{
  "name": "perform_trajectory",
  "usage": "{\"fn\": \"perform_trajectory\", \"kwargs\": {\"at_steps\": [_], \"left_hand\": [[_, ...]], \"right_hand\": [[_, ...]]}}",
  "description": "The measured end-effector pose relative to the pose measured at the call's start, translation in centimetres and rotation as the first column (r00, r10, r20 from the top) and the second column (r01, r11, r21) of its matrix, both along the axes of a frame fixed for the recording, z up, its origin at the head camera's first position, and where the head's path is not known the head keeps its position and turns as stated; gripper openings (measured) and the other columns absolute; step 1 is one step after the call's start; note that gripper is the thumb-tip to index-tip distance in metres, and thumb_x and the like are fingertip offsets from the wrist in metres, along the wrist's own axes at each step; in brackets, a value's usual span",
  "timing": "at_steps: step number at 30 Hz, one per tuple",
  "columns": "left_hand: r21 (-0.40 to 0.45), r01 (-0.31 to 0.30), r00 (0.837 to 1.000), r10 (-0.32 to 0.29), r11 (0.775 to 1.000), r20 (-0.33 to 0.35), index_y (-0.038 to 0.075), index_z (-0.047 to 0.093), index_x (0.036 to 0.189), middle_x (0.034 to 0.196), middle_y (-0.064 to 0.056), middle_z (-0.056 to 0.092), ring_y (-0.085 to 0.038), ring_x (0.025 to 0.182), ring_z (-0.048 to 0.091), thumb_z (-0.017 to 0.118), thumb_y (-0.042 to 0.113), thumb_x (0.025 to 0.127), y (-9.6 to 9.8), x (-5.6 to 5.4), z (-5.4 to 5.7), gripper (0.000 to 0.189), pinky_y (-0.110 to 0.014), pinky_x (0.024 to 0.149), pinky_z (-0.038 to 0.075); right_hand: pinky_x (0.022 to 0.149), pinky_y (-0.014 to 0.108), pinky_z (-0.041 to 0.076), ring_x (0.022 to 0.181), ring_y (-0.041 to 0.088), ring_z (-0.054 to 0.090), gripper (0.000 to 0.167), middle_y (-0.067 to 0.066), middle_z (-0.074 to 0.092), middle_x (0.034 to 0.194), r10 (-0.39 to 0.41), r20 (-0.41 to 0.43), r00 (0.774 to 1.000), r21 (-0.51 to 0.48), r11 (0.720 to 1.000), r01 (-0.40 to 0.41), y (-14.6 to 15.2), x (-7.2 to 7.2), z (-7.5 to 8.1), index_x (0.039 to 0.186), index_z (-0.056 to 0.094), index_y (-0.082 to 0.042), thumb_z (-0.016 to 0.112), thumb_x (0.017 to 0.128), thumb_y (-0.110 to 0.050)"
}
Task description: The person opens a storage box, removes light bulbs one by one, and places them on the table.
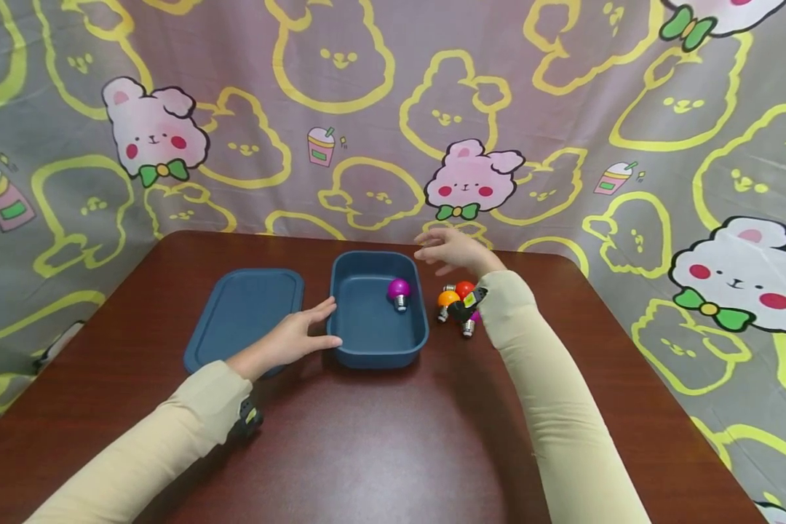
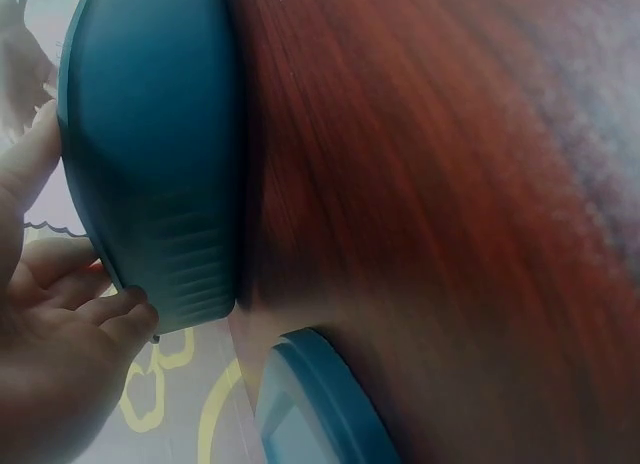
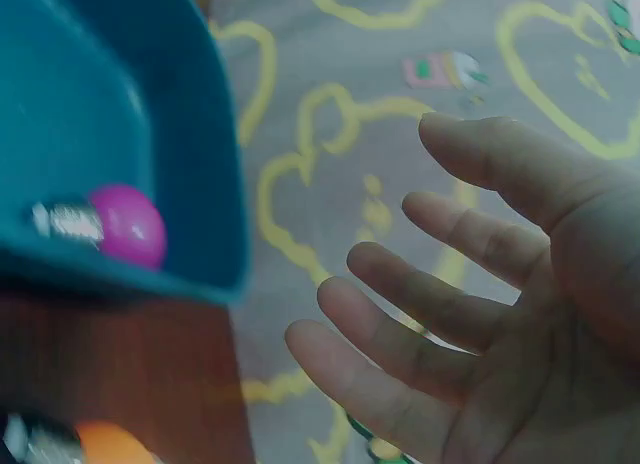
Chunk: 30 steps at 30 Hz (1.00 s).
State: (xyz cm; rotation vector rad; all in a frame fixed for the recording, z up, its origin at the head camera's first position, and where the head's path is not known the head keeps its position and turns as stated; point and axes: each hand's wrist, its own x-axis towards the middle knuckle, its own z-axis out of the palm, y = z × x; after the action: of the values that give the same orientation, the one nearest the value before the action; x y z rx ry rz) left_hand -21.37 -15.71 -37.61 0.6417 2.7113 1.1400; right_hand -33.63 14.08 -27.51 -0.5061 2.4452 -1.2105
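A blue rectangular box [image 1: 376, 356] stands open-topped on the table. Inside it lies a purple light bulb [image 1: 399, 290] with a silver screw base. My left hand [image 1: 291, 337] touches the box's left side, thumb and fingers spread along the rim [image 2: 68, 174]. Beyond the box's right far corner, my right hand [image 1: 455, 251] hovers with fingers apart and nothing between them, as the right wrist view shows. Just below that hand are an orange bulb [image 1: 448, 298], a red bulb [image 1: 465, 289] and a purple-pink bulb [image 1: 475, 317], partly hidden by the right wrist camera.
To the left of the box a flat blue lid [image 1: 249, 309] lies on the brown wooden table [image 1: 354, 437]. A patterned curtain [image 1: 380, 131] hangs behind the table's far edge and along its sides.
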Motion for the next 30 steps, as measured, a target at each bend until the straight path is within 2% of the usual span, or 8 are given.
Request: {"fn": "perform_trajectory", "kwargs": {"at_steps": [5,7,11,17,24,30], "left_hand": [[-0.010,0.005,1.000,-0.005,1.000,-0.017,0.000,0.029,0.142,0.150,-0.012,0.019,-0.030,0.134,0.020,0.065,0.036,0.085,0.0,-0.2,-0.1,0.076,-0.051,0.102,0.024],[-0.013,0.009,1.000,-0.009,1.000,-0.022,0.000,0.029,0.142,0.150,-0.013,0.019,-0.030,0.134,0.020,0.064,0.038,0.085,-0.1,-0.2,-0.1,0.077,-0.051,0.102,0.024],[-0.010,0.008,1.000,-0.008,1.000,-0.018,0.000,0.029,0.142,0.150,-0.012,0.019,-0.030,0.134,0.019,0.064,0.037,0.085,0.0,-0.2,-0.1,0.077,-0.051,0.103,0.023],[-0.014,-0.004,1.000,0.004,1.000,-0.007,0.000,0.029,0.142,0.150,-0.013,0.019,-0.030,0.134,0.019,0.065,0.032,0.086,0.0,-0.1,0.0,0.074,-0.051,0.103,0.023],[-0.005,-0.006,1.000,0.006,1.000,0.015,-0.002,0.029,0.142,0.150,-0.013,0.018,-0.031,0.134,0.019,0.065,0.031,0.087,0.1,-0.1,0.1,0.073,-0.053,0.102,0.022],[0.002,-0.005,1.000,0.005,1.000,0.009,-0.003,0.030,0.141,0.150,-0.014,0.019,-0.031,0.134,0.019,0.065,0.029,0.087,0.1,-0.1,0.1,0.073,-0.053,0.102,0.023]], "right_hand": [[0.079,0.041,0.050,0.113,0.031,0.048,0.044,0.015,0.052,0.123,0.005,0.027,1.000,0.018,1.000,-0.005,-2.6,0.0,-1.6,0.128,0.049,-0.005,0.062,0.089,-0.020],[0.080,0.041,0.050,0.113,0.028,0.048,0.044,0.014,0.050,0.126,-0.015,0.036,0.999,0.028,0.999,0.014,-3.3,0.0,-2.3,0.127,0.049,-0.006,0.063,0.088,-0.021],[0.082,0.043,0.048,0.115,0.030,0.048,0.048,0.016,0.046,0.129,-0.052,0.060,0.997,0.030,0.998,0.050,-4.5,0.1,-3.4,0.129,0.047,-0.004,0.064,0.088,-0.021],[0.087,0.046,0.045,0.114,0.031,0.049,0.053,0.015,0.049,0.126,-0.085,0.078,0.993,0.067,0.995,0.080,-6.2,0.4,-4.2,0.132,0.044,-0.004,0.065,0.087,-0.022],[0.087,0.047,0.045,0.115,0.030,0.048,0.058,0.013,0.044,0.132,-0.082,0.081,0.993,0.189,0.980,0.066,-7.5,0.2,-5.4,0.136,0.042,-0.007,0.065,0.086,-0.026],[0.081,0.045,0.048,0.111,0.029,0.050,0.054,0.012,0.047,0.128,-0.079,0.101,0.992,0.174,0.983,0.060,-7.8,-0.1,-5.8,0.135,0.045,-0.007,0.064,0.087,-0.024]]}}
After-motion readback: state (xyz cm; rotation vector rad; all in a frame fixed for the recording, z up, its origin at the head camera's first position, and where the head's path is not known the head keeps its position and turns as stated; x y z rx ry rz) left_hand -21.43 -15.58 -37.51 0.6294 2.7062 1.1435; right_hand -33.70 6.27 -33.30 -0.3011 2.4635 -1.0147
